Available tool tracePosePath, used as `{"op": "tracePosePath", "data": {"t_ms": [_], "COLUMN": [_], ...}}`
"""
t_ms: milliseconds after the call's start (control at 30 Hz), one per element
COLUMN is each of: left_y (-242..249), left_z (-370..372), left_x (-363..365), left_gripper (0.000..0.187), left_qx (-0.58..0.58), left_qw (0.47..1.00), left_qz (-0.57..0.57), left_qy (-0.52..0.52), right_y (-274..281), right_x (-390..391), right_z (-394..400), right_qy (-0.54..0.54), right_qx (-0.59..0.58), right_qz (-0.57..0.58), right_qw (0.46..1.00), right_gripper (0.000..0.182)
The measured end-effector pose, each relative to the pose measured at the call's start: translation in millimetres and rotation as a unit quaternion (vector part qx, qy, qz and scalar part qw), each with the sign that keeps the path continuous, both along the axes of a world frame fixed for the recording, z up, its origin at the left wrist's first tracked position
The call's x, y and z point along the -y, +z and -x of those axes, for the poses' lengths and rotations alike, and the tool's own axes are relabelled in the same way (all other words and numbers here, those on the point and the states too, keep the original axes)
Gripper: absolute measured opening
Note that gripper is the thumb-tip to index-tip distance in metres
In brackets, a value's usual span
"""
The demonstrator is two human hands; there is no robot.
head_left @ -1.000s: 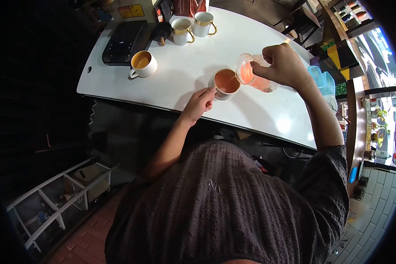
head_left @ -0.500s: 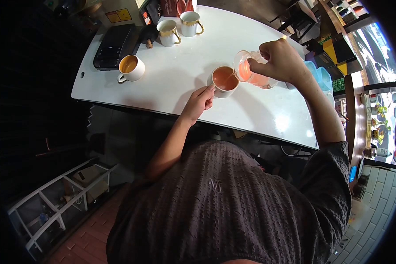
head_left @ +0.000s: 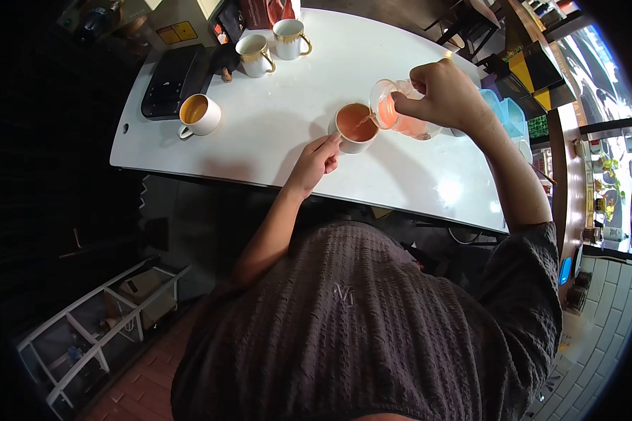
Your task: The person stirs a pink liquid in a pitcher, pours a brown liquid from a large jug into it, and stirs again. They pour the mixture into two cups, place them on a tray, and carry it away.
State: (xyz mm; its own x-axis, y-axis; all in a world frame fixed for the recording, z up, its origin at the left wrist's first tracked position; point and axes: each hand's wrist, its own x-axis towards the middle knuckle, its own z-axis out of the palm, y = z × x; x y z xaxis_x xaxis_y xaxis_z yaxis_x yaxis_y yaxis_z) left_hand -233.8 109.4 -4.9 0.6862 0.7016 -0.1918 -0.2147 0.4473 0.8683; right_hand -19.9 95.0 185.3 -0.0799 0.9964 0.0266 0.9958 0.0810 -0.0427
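Note:
My left hand [head_left: 317,164] grips the handle of a white cup [head_left: 359,146] that stands on the white table [head_left: 274,126]. The cup holds a reddish-orange drink. Up and to its right, my right hand [head_left: 439,97] holds a clear glass pitcher [head_left: 409,125] tilted over the cup. From the pitcher's lip a thin stream of pinkish-orange liquid falls into the cup. A second white cup [head_left: 209,121] with a yellow-orange inside or content sits apart on the left of the table.
Two white mugs with gold trim [head_left: 255,63] [head_left: 288,46] stand at the back. A black flat device [head_left: 172,82] lies at the back left. Light-blue containers [head_left: 510,117] are at the right edge. A white metal frame [head_left: 84,337] stands low on the left.
The view has shifted slightly, so the mugs and device appear further left. The stream looks more distinct. Both hands keep their holds, with the pitcher still tilted over the cup.

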Motion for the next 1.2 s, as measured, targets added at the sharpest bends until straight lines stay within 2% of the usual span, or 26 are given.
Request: {"op": "tracePosePath", "data": {"t_ms": [67, 167, 500, 567, 600, 700, 767, 800, 867, 1033, 1100, 1133, 1200], "left_y": [-2.3, -2.9, -5.1, -7.4, -8.8, -11.6, -13.0, -14.7, -20.2, -30.7, -32.1, -32.4, -34.4], "left_z": [-1.2, -4.9, -20.8, -22.2, -22.9, -26.4, -26.9, -26.7, -25.6, -25.5, -26.1, -26.7, -29.1], "left_x": [-0.6, -0.9, -1.1, -3.4, -4.8, -7.3, -11.2, -13.9, -22.4, -45.9, -53.8, -57.7, -64.5], "left_gripper": [0.033, 0.033, 0.034, 0.032, 0.031, 0.029, 0.028, 0.027, 0.027, 0.027, 0.027, 0.027, 0.027], "left_qx": [-0.001, -0.001, 0.001, 0.001, 0.002, 0.008, 0.007, 0.006, -0.003, -0.034, -0.041, -0.046, -0.051], "left_qw": [1.000, 1.000, 1.000, 0.999, 0.998, 0.997, 0.997, 0.996, 0.997, 0.998, 0.998, 0.998, 0.998], "left_qz": [0.001, 0.003, 0.009, 0.014, 0.018, 0.038, 0.039, 0.040, 0.036, 0.025, 0.017, 0.008, 0.012], "left_qy": [-0.004, -0.011, -0.029, -0.049, -0.065, -0.071, -0.073, -0.073, -0.074, -0.052, -0.047, -0.043, -0.041], "right_y": [-8.8, -10.0, -13.5, -8.2, -9.6, -22.4, -34.1, -40.5, -49.2, -72.8, -89.2, -93.2, -99.1], "right_x": [2.0, 4.9, 18.8, 21.9, 24.0, 35.1, 47.8, 53.8, 66.9, 107.2, 125.1, 130.8, 142.9], "right_z": [-5.7, -9.4, -23.7, -27.0, -30.5, -46.4, -55.4, -59.4, -64.4, -70.7, -77.1, -75.9, -72.9], "right_qy": [0.051, 0.051, 0.004, -0.062, -0.066, -0.104, -0.151, -0.152, -0.225, -0.265, -0.306, -0.306, -0.330], "right_qx": [-0.041, -0.040, -0.039, -0.017, -0.017, -0.084, -0.183, -0.182, -0.290, -0.353, -0.385, -0.388, -0.417], "right_qz": [-0.088, -0.103, -0.103, -0.013, -0.013, -0.049, -0.136, -0.135, -0.200, -0.288, -0.295, -0.297, -0.334], "right_qw": [0.994, 0.993, 0.994, 0.998, 0.998, 0.990, 0.962, 0.962, 0.909, 0.850, 0.819, 0.818, 0.778], "right_gripper": [0.045, 0.046, 0.045, 0.046, 0.046, 0.048, 0.050, 0.050, 0.052, 0.048, 0.040, 0.040, 0.048]}}
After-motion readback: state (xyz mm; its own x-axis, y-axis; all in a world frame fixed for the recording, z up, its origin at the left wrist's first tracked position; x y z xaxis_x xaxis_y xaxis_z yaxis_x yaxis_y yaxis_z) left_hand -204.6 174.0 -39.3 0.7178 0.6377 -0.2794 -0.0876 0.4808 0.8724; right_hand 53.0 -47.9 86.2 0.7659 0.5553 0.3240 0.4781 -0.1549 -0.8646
